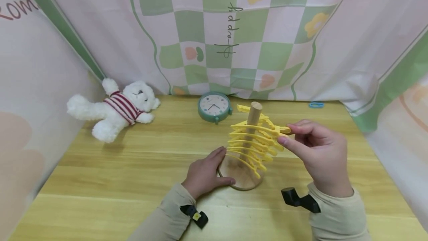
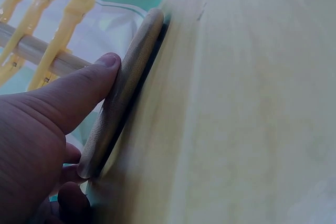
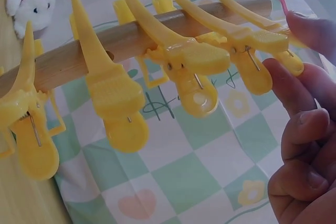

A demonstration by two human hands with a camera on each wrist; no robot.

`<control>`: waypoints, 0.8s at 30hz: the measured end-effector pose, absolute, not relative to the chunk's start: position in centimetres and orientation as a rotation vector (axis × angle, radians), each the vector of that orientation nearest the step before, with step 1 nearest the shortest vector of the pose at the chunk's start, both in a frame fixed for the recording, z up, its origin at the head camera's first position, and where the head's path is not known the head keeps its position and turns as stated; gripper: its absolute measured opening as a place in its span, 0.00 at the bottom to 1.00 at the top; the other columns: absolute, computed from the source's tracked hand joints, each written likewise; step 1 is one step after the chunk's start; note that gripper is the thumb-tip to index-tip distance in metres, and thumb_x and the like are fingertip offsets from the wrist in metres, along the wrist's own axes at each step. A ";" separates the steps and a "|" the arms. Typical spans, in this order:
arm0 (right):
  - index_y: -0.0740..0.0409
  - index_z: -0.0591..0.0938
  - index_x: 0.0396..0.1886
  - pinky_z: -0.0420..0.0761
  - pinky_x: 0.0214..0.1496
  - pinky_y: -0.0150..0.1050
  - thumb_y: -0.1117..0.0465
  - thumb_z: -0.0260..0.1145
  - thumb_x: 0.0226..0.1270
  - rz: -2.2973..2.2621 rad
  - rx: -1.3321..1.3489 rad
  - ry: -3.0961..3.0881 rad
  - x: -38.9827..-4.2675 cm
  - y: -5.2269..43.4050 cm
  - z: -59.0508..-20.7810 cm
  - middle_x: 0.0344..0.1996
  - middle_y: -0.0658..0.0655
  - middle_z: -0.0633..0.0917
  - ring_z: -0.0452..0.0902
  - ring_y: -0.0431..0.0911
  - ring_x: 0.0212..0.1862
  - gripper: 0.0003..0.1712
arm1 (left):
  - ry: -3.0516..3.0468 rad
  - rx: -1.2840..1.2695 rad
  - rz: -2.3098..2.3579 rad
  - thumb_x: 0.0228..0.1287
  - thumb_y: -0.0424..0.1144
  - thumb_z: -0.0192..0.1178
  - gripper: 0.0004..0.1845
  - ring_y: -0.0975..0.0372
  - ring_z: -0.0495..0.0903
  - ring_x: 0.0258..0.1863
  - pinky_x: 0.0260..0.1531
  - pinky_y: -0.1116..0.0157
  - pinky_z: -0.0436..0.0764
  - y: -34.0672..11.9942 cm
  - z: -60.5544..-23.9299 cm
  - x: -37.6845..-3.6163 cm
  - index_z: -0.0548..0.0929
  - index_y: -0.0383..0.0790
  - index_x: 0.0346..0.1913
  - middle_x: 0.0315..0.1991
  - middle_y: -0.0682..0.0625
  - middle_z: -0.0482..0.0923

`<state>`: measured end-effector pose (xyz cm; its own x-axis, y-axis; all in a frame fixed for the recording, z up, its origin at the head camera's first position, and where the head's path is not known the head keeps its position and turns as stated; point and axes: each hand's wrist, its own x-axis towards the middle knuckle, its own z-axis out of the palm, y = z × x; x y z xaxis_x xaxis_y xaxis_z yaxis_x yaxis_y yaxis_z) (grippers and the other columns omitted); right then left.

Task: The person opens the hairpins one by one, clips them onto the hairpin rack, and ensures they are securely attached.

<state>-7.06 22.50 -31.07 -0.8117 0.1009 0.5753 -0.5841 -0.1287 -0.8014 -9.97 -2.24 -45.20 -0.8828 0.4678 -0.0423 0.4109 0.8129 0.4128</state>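
A wooden stand, with an upright post [image 1: 255,110] and a round base [image 1: 235,177], is on the table. Several yellow hair clips [image 3: 202,56] sit one above another along the post, their handles pointing to the right in the head view. My left hand [image 1: 205,174] holds the base by its edge, the thumb [image 2: 94,80] lying across it and the fingers around the rim. With thumb and fingertips my right hand [image 1: 322,153] pinches the handles of the hair clip [image 1: 283,129] near the top of the post. That clip's long jaws straddle the post.
Behind the stand, a teal round clock [image 1: 214,106] lies on the table [image 1: 117,189]. A white plush bear [image 1: 123,105] in a striped shirt leans at the back left. One small blue clip-like piece [image 1: 316,105] lies at the back right. A checked curtain [image 1: 220,29] hangs behind.
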 end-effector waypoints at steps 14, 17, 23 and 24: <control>0.81 0.79 0.34 0.59 0.19 0.30 0.88 0.68 0.36 1.897 0.536 -1.808 -7.2 22.8 -31.0 0.28 0.59 0.83 0.61 0.41 0.20 0.19 | 2.859 0.696 0.588 0.45 0.75 0.54 0.53 0.56 0.75 0.54 0.28 0.66 0.72 -2.2 -45.2 -10.0 0.56 0.51 0.72 0.71 0.59 0.53; 0.81 0.78 0.36 0.61 0.19 0.30 0.88 0.68 0.37 1.905 0.544 -1.835 -7.1 23.1 -30.9 0.28 0.59 0.82 0.63 0.42 0.21 0.19 | 2.859 0.694 0.587 0.45 0.75 0.54 0.53 0.56 0.75 0.54 0.27 0.66 0.72 -2.2 -45.2 -10.0 0.56 0.51 0.72 0.71 0.58 0.53; 0.80 0.78 0.38 0.67 0.25 0.29 0.87 0.67 0.39 1.891 0.568 -1.877 -7.1 23.3 -30.9 0.29 0.58 0.82 0.68 0.44 0.26 0.20 | 2.854 0.689 0.598 0.45 0.75 0.54 0.53 0.55 0.75 0.53 0.27 0.66 0.71 -2.2 -45.2 -10.0 0.56 0.52 0.72 0.71 0.58 0.53; 0.80 0.78 0.38 0.68 0.27 0.29 0.87 0.67 0.39 1.882 0.583 -1.880 -7.2 23.4 -30.9 0.29 0.58 0.82 0.69 0.44 0.27 0.20 | 2.853 0.688 0.601 0.45 0.76 0.54 0.53 0.55 0.76 0.53 0.27 0.66 0.71 -2.2 -45.2 -10.0 0.56 0.52 0.72 0.71 0.58 0.53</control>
